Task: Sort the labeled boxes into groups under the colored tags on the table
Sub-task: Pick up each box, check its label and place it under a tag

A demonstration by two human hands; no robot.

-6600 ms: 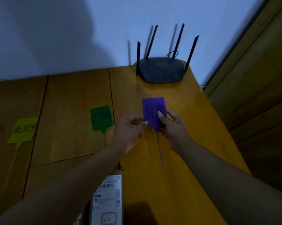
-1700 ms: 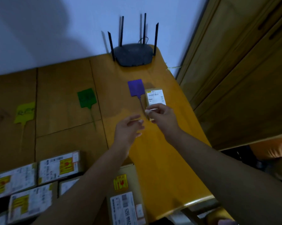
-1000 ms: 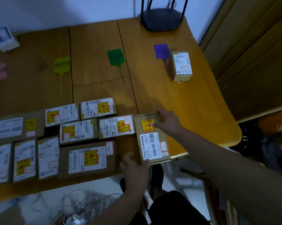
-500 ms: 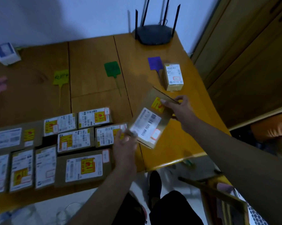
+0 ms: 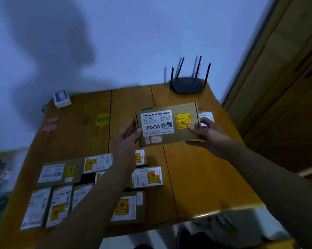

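Observation:
I hold a flat brown cardboard box marked 12V4A-5525 above the table, label side facing me. My left hand grips its left end and my right hand grips its right end. Behind it a sliver of the green tag shows; the purple tag is hidden. A small white-labelled box peeks out past the held box's right edge. The yellow tag and the pink tag lie further left. Several labelled boxes lie in rows at the table's near left.
A black router with antennas stands at the far edge of the wooden table. A small white-and-blue box sits at the far left corner. Wooden cupboard doors rise on the right.
Both hands have lifted the 12V4A-5525 box from a tilt near the table edge up in front of me and turned it level. The camera has tipped up toward the wall.

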